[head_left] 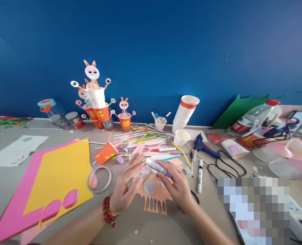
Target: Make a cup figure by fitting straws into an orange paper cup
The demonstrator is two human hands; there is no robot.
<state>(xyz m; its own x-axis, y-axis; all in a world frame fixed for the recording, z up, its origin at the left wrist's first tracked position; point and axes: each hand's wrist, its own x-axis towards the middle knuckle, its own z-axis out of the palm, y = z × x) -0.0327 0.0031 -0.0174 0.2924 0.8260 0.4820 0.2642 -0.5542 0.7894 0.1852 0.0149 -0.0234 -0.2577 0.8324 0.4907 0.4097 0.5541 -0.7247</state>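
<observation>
My left hand [128, 185], wearing a dark red bead bracelet [109, 211], hovers with fingers stretched and apart by the left end of a pale purple and white tube [154, 164]. Around that tube's right end are the fingers of my right hand [178, 186], partly hiding it. Beneath both hands lies a peach paper cutout [154, 205] with slits along its near edge. A pale round disc [150, 187] rests on the cutout.
Yellow paper [61, 170] lies left of a tape roll [99, 179]. Colored sticks [146, 137] spread behind the hands. A blue glue gun [206, 148] with a looping cord, a marker [200, 177] and stacked paper cups [185, 114] are to the right. Decorated cups [100, 114] stand at the wall.
</observation>
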